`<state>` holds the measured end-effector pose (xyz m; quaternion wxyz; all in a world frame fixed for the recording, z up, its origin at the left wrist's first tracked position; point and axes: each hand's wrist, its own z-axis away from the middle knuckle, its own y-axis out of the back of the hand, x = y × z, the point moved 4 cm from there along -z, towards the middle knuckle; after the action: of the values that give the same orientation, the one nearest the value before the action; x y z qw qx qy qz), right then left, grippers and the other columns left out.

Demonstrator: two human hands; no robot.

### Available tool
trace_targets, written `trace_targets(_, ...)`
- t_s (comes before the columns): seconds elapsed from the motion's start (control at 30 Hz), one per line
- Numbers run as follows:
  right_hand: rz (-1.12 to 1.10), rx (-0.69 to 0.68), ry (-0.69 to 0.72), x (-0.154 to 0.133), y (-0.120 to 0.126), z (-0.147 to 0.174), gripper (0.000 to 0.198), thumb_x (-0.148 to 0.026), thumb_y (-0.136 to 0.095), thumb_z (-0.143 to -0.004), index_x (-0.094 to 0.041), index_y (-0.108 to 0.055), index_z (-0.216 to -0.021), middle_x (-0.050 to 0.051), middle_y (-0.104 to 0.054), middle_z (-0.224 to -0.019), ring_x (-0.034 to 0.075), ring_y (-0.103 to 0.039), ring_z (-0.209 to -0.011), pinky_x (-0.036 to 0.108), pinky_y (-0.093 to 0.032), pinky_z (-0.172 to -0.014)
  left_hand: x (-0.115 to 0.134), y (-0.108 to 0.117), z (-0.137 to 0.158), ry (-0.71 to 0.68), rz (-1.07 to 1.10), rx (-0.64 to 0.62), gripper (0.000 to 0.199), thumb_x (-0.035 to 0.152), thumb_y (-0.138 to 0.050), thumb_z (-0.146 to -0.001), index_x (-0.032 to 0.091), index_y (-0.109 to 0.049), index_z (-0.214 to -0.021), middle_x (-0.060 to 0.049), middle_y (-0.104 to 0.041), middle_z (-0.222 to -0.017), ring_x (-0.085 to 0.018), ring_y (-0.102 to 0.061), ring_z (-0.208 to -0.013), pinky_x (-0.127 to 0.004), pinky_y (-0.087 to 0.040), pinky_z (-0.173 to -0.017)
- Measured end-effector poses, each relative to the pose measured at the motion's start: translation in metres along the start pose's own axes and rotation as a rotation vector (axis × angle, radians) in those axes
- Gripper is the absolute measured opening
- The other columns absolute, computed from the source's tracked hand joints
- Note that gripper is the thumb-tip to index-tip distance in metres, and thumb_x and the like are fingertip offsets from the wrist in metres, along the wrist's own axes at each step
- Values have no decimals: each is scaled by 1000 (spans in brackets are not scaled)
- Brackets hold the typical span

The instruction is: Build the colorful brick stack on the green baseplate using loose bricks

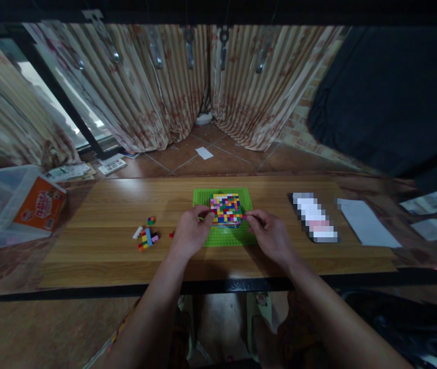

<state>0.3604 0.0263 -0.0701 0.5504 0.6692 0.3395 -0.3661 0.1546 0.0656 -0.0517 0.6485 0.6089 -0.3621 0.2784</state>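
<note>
Plainly, the wooden table (pixel 103 220) bears a green baseplate (pixel 226 238), likely firm footing for building. 2 hands, apart, flank its multicoloured brick block (pixel 226 207): left hand (pixel 192 233) at 9 o'clock, perhaps bracing, grip unclear; right hand (pixel 272 237) at 3. Loose bricks (pixel 148 238) lie toward 8 o'clock, probably for reach. Smallest, a pink brick (pixel 245 217) seems pinched between the right fingertips.
</note>
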Motion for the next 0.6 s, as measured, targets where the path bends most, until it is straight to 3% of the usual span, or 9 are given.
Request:
trace_targets(0.17,-73,-32,-42,4,-5,1,25,-42,-52,-90,-21,-65,-94,4,-71,-83,20,-70,-67,32,-53,-61,0,-1,0,4,4,3,23,28,-54,-87,16,-72,-95,-8,-76,-92,-20,-68,-80,-30,-49,-73)
trace_targets(0.4,-20,-38,20,6,-6,-1,24,-39,-54,-88,-21,-67,-98,4,-72,-81,20,-68,-71,34,-54,-69,-3,-2,-2,-3,11,10,21,28,-55,-86,17,-72,-93,-7,-76,-91,-19,-68,-79,-29,-50,-72)
trace_targets(0.6,-211,-57,-57,15,-12,-2,22,-37,-60,-84,-23,-66,-100,5,-74,-93,21,-70,-77,37,-57,-74,-2,-2,-1,3,-6,4,23,28,-55,-87,16,-73,-95,-9,-76,-92,-20,-68,-80,-30,-49,-74)
